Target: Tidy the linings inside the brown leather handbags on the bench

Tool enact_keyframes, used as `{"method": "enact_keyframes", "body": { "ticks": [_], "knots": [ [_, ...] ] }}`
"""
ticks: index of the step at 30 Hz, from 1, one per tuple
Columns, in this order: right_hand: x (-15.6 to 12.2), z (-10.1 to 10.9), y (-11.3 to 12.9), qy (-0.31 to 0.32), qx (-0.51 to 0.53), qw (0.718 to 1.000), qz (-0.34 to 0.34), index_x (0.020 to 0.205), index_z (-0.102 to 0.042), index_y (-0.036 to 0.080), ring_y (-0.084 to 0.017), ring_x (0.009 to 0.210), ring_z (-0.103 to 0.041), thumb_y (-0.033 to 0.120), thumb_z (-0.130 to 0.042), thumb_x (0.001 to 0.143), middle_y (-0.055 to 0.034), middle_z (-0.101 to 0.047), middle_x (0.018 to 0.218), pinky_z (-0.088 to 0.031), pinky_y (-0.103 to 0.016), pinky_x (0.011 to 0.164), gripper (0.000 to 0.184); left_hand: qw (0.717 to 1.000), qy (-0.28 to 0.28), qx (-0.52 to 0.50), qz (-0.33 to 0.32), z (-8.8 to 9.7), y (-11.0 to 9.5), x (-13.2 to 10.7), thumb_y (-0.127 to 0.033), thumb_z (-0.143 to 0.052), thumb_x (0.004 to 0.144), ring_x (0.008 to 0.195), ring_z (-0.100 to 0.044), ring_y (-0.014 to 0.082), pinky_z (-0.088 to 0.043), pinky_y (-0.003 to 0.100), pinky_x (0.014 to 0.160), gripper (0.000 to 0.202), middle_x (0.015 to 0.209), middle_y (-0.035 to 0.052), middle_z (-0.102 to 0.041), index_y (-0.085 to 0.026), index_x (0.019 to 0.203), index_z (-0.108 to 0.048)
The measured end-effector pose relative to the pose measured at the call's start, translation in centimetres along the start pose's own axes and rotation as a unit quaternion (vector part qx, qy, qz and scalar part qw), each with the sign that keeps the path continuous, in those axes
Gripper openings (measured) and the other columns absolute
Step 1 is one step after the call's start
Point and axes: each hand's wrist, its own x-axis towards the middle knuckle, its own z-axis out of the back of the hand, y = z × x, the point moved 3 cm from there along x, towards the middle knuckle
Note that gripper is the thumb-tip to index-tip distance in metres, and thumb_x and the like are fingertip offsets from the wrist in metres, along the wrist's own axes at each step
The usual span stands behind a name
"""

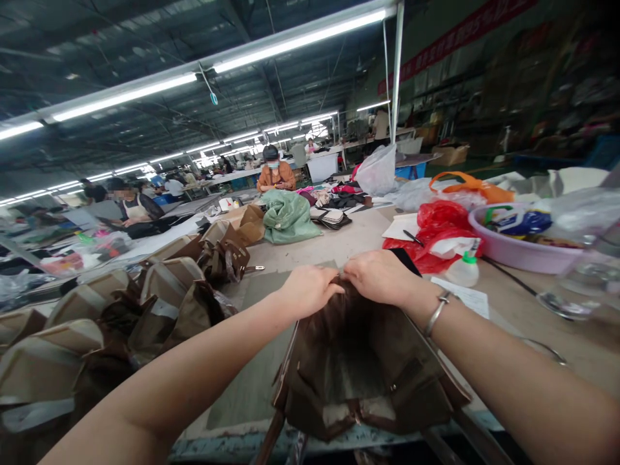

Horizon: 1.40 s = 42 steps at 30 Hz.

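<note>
A dark brown handbag [358,361] stands in front of me at the table's near edge, its mouth spread and its inside showing. At the bag's far rim my left hand [312,290] pinches the edge, fingers curled over it. My right hand [375,276], with a bangle at the wrist, grips the same rim just to the right. The two hands' fingertips almost touch. What lies right under the fingers is hidden. Straps hang from the bag's near side over the table edge.
Several brown bags [159,284] crowd the left. A green plastic sack [288,216] lies ahead. To the right are a red plastic bag [436,229], a small white bottle with a green tip [462,271] and a lilac basin [527,255]. A person [276,174] sits across the table.
</note>
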Motion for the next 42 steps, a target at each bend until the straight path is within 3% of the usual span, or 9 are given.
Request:
{"method": "enact_keyframes", "body": {
  "ticks": [6,11,17,22,26,32,37,42],
  "knots": [
    [-1.0,0.2,-1.0,0.041,0.040,0.998,-0.027,0.079,-0.066,0.020,-0.015,0.074,-0.060,0.049,-0.023,0.089,-0.0056,-0.068,0.080,-0.038,-0.021,0.060,0.053,0.999,-0.001,0.032,0.023,-0.2,-0.3,0.6,-0.040,-0.038,0.086,0.074,-0.060,0.0198,-0.041,0.027,0.065,0.034,0.077,0.0065,-0.066,-0.019,0.081,-0.064],
    [-1.2,0.7,-0.6,0.037,-0.019,0.999,-0.022,0.083,-0.067,0.017,-0.017,0.079,-0.060,0.040,-0.031,0.088,-0.0095,-0.068,0.084,-0.039,-0.024,0.066,0.044,0.999,-0.011,0.022,0.020,-0.2,-1.0,0.6,-0.036,-0.038,0.086,0.077,-0.060,0.0202,-0.042,0.028,0.067,0.031,0.080,0.0071,-0.066,-0.019,0.084,-0.065],
    [-0.9,0.8,0.5,0.023,-0.046,0.998,-0.047,0.084,-0.068,0.015,-0.021,0.082,-0.061,0.038,-0.028,0.088,-0.0129,-0.067,0.085,-0.041,-0.027,0.069,0.046,1.000,-0.010,0.025,0.007,-0.3,-0.2,0.6,-0.036,-0.035,0.087,0.076,-0.061,0.0209,-0.043,0.029,0.067,0.034,0.081,0.0076,-0.067,-0.019,0.084,-0.064],
    [-1.7,0.4,-1.0,0.060,0.100,0.989,-0.096,0.081,-0.068,0.017,-0.020,0.084,-0.061,0.049,-0.020,0.089,-0.0108,-0.068,0.087,-0.043,-0.026,0.072,0.058,0.999,-0.014,0.031,-0.002,-0.2,0.0,0.3,-0.036,-0.035,0.087,0.076,-0.062,0.0197,-0.045,0.027,0.067,0.033,0.082,0.0064,-0.068,-0.020,0.085,-0.063],
    [-2.7,0.4,-1.6,0.034,0.177,0.979,-0.095,0.101,-0.064,0.018,-0.020,0.093,-0.059,0.050,-0.029,0.086,-0.0079,-0.066,0.100,-0.042,-0.025,0.077,0.049,0.999,-0.010,0.023,0.020,-0.1,0.0,-0.1,-0.036,-0.034,0.087,0.075,-0.062,0.0194,-0.045,0.027,0.067,0.034,0.081,0.0072,-0.068,-0.020,0.085,-0.065],
    [-2.2,0.4,-0.7,0.069,0.030,0.992,-0.104,0.079,-0.068,0.018,-0.019,0.080,-0.061,0.037,-0.034,0.087,-0.0091,-0.068,0.082,-0.042,-0.025,0.071,0.040,0.996,-0.027,-0.063,0.055,-0.4,0.5,0.0,-0.044,-0.041,0.083,0.071,-0.060,0.0180,-0.042,0.025,0.063,0.037,0.076,0.0050,-0.068,-0.020,0.076,-0.067],
    [-1.8,0.8,-0.1,0.071,-0.045,0.987,-0.138,0.085,-0.068,0.015,-0.022,0.083,-0.062,0.032,-0.037,0.086,-0.0147,-0.067,0.084,-0.044,-0.028,0.072,0.036,0.982,-0.025,-0.184,0.036,-0.1,1.4,-0.7,-0.055,-0.045,0.077,0.061,-0.056,0.0142,-0.035,0.022,0.053,0.042,0.067,0.0000,-0.065,-0.019,0.077,-0.068],
    [-2.2,0.6,-0.1,0.063,-0.047,0.985,-0.151,0.086,-0.068,0.015,-0.024,0.086,-0.062,0.038,-0.032,0.087,-0.0153,-0.067,0.087,-0.044,-0.030,0.073,0.042,0.990,0.010,-0.121,0.071,0.1,1.6,-1.2,-0.042,-0.054,0.073,0.061,-0.057,0.0156,-0.036,0.023,0.054,0.027,0.065,0.0024,-0.065,-0.019,0.072,-0.068]
  ]
}}
